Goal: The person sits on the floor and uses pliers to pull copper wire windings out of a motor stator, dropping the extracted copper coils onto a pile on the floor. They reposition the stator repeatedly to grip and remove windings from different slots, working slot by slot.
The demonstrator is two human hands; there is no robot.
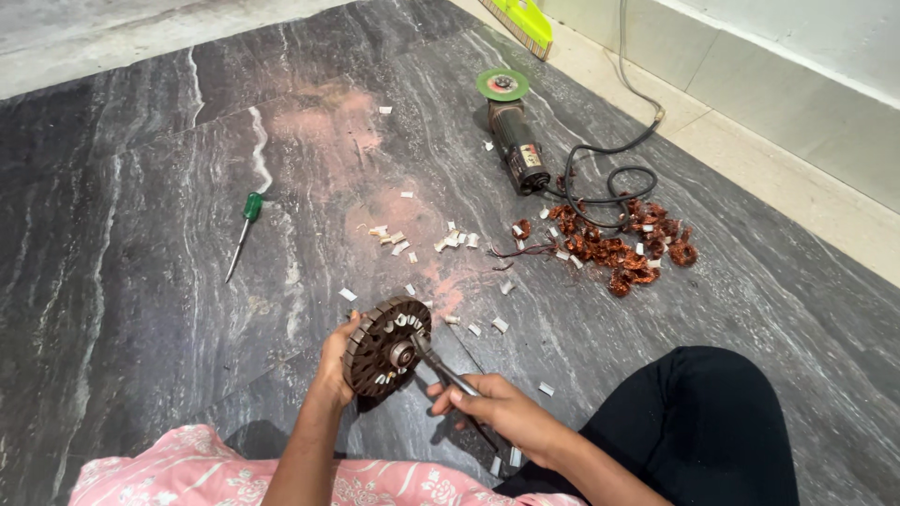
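Knees first: pink floral cloth at the bottom edge, a black trouser leg (698, 422) folded to the right, the person sitting on the dark veined stone floor (122, 281). Just above the lap, the left hand (336, 361) is curled round the rim of a round, rusty-brown slotted metal motor core (384, 347), holding it tilted on edge off the floor. The right hand (502, 412) is closed on the handles of grey metal pliers (445, 370), whose tip sits at the core's centre hub. Small white paper-like scraps (450, 241) lie scattered across the floor around and beyond the core. Off to the left, well apart, lies a green-handled screwdriver (242, 232). Further right is a heap of tangled copper wire coils (619, 248). Beyond that rests a black angle grinder with a green disc (511, 122), its black cord looping beside the copper. At the far edge, a lime-green broom head (520, 23) shows by the pale wall.
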